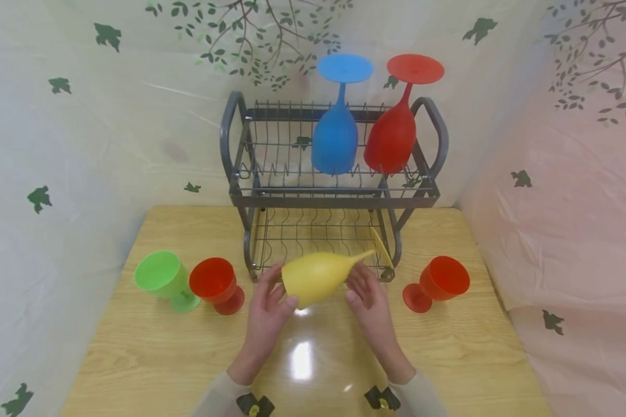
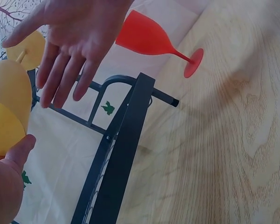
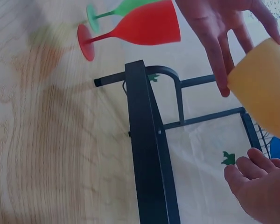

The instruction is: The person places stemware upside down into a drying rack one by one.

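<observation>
A yellow plastic goblet [image 1: 315, 277] lies on its side in the air in front of the rack, its mouth to the left and its foot to the right. My left hand [image 1: 267, 313] holds the bowl near the rim, thumb on the near side and fingers around the far side. Close below the stem is my right hand [image 1: 369, 307]; its palm faces up with fingers spread in the left wrist view, and it grips nothing. Just behind the goblet stands a dark two-tier dish rack [image 1: 339, 201].
Upside down on the upper tier sit a blue goblet [image 1: 335, 136] and a red goblet [image 1: 392, 139]. Left on the wooden table [image 1: 151, 359], a green goblet [image 1: 160, 275] and a red goblet [image 1: 213, 281] stand upright. Another red goblet [image 1: 443, 279] is at right.
</observation>
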`<move>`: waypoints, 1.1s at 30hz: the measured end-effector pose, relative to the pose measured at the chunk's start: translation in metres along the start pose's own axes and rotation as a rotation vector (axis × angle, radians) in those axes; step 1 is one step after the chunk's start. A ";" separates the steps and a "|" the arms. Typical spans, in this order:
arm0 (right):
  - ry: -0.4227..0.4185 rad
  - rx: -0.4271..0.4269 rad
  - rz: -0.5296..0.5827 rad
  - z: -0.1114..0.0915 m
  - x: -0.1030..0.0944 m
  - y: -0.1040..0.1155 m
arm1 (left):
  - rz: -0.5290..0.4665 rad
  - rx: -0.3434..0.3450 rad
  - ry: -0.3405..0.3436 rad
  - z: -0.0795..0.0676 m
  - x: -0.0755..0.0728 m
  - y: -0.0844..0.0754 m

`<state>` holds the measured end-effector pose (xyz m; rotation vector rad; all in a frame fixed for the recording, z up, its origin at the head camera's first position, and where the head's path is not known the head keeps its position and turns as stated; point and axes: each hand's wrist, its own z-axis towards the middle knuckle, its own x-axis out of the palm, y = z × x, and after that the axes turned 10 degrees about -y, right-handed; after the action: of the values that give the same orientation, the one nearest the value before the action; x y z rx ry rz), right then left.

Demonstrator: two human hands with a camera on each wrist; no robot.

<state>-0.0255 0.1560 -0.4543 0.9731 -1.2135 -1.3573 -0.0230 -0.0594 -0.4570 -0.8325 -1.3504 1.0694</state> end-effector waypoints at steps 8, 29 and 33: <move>0.035 0.003 0.015 0.000 0.010 0.003 | 0.003 -0.002 -0.004 0.000 0.004 0.001; 0.029 0.018 0.061 0.003 0.018 0.011 | -0.068 0.064 0.020 -0.004 0.006 0.004; 0.028 0.026 0.065 0.003 0.019 0.013 | -0.095 0.082 0.042 -0.004 0.006 0.005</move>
<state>-0.0289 0.1379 -0.4399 0.9597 -1.2346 -1.2761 -0.0203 -0.0516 -0.4595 -0.7197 -1.2897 1.0214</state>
